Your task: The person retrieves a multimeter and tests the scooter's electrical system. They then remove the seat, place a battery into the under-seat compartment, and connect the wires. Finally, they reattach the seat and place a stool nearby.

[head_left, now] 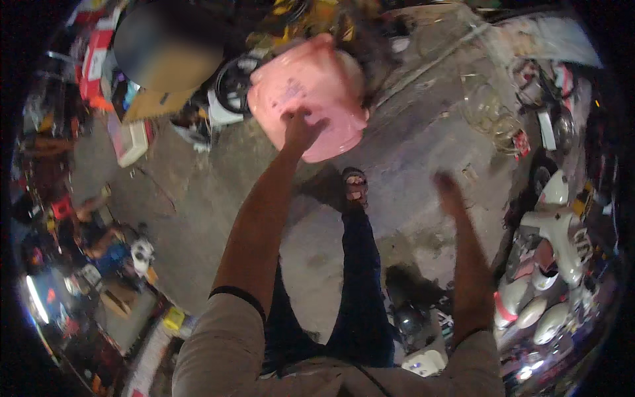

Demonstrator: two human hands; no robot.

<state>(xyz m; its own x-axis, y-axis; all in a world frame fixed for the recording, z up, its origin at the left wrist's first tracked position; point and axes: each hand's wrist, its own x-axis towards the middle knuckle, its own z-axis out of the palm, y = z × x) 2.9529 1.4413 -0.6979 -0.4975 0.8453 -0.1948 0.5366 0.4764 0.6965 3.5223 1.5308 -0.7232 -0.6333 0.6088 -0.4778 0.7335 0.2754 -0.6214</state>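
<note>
A pale pink plastic piece (284,79), wide and smooth like a chair or stool, tilts above the floor in front of me. Part of its far right side is smeared by motion. Over its near face is my left hand (303,129), thumb and fingers apart; whether it touches the plastic I cannot tell. My right hand (450,188) hangs out to the right over the concrete floor, away from the pink piece. Motion blur smears its fingers, and no object shows in it.
Along the right lie white and grey motor-scooter body parts (559,238) and coils of clear tubing (493,112). A cardboard piece (162,102) and a black wheel-like ring (235,86) are at the far left. My sandalled foot (355,185) stands on the concrete floor (211,218).
</note>
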